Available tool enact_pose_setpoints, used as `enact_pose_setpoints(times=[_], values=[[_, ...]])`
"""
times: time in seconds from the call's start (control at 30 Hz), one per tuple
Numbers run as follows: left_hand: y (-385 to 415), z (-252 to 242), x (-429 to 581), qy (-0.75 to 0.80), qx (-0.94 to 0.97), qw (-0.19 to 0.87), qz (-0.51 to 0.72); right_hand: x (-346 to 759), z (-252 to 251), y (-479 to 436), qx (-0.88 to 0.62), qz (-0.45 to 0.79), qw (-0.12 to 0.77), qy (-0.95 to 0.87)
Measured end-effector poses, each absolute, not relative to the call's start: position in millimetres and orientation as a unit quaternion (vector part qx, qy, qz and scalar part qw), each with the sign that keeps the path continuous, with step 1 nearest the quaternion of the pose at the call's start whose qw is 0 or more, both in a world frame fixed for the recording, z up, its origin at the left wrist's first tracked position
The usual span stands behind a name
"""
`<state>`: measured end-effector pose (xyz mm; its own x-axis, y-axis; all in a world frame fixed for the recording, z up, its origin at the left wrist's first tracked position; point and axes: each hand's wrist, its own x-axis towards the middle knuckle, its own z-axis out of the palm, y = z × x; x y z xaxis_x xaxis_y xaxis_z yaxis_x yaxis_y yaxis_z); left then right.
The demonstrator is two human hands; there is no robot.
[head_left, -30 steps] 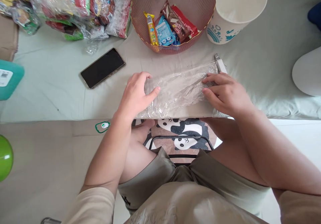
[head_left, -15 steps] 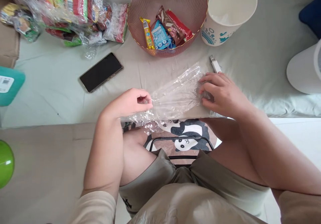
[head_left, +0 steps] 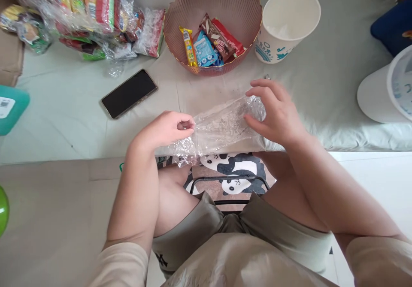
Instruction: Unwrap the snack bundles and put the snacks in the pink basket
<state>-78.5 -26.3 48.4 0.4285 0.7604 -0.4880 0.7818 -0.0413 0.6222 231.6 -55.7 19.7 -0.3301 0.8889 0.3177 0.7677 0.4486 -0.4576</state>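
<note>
A crumpled clear plastic bag [head_left: 222,126] stretches between my hands over the front edge of the covered surface. My left hand [head_left: 167,128] pinches its left part between thumb and fingers. My right hand [head_left: 273,111] is open at the other end, thumb and fingers spread around the bunched plastic. Behind the bag stands a pink ribbed bowl [head_left: 174,16] with a gold rim. Several wrapped snacks [head_left: 209,42] lie in it. The small white tool seen earlier is mostly hidden behind my right hand, with only its metal tip [head_left: 267,77] showing.
A phone [head_left: 129,93] lies left of the bag. Packaged snacks [head_left: 96,25] are heaped at the back left. A white paper tub [head_left: 277,29] stands right of the bowl, a white bin [head_left: 376,94] at far right. A teal object [head_left: 14,111] sits at the left edge.
My right hand has moved inward and slightly up, its fingers spreading around the bag's right end and covering most of the white tool. My left hand keeps its pinch. The view has shifted slightly.
</note>
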Motion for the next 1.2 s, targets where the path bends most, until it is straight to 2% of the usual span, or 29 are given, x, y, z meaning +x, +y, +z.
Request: enact_pose_setpoints(times=[0.23, 0.4, 0.6, 0.8, 0.9, 1.0, 1.1, 1.2], values=[[-24.0, 46.0, -77.5, 0.518, 0.75, 0.41, -0.032, 221.0, 6.7, -49.5, -0.5, 0.113, 0.199, -0.835], [-25.0, 47.7, -78.7, 0.538, 0.742, 0.399, -0.027, 218.1, 1.2, -37.7, -0.52, 0.097, 0.22, -0.82], [-30.8, 55.7, -69.8, 0.532, 0.717, 0.449, -0.023, 213.7, 5.2, -32.9, -0.521, 0.101, 0.237, -0.813], [-36.5, 47.9, -43.1, 0.543, 0.723, 0.427, 0.008, 207.6, 10.6, -40.1, -0.508, 0.114, 0.241, -0.819], [-34.8, 43.4, -38.3, 0.544, 0.677, 0.491, 0.061, 212.0, 16.3, -44.1, -0.562, 0.1, 0.298, -0.765], [-33.9, 45.3, -38.6, 0.538, 0.606, 0.559, 0.176, 220.4, 16.1, -49.6, -0.593, 0.116, 0.383, -0.699], [-35.3, 49.4, -38.2, 0.504, 0.561, 0.587, 0.294, 223.0, 4.9, -57.0, -0.574, 0.211, 0.455, -0.648], [-36.4, 48.8, -35.9, 0.462, 0.535, 0.595, 0.381, 216.7, -8.6, -65.2, -0.545, 0.355, 0.465, -0.601]])
